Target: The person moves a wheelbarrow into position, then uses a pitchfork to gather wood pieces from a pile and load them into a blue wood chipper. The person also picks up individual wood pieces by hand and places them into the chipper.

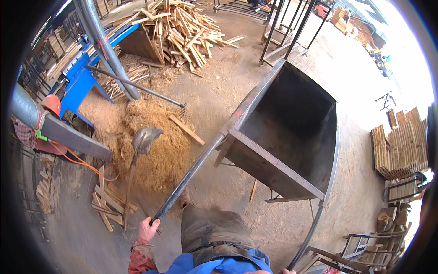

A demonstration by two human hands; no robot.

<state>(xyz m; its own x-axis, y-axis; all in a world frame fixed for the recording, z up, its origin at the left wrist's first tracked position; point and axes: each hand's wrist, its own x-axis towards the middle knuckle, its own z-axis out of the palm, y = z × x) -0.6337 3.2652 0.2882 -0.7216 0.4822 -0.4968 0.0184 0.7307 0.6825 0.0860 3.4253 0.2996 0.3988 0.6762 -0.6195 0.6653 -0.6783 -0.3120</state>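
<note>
A metal handcart (273, 161) with a deep, dark box stands before me, its two long handles reaching back on either side of my body. My left hand (149, 228) is closed around the end of the left handle (188, 179). At the bottom edge, partly cut off, my right hand (288, 271) is at the end of the right handle (308, 236); the fingers show only in part. Left of the cart lies a heap of sawdust (160, 161), with a shovel (145, 140) resting on it, blade up the heap.
A rake (137, 85) leans from the blue machine (80, 78) across the sawdust. Scrap wood (109, 205) lies left of my hand. Steel posts (113, 58) stand at left, a black metal rack (287, 34) beyond the cart, stacked boards (400, 147) at right. An orange cord (80, 161) hangs at left.
</note>
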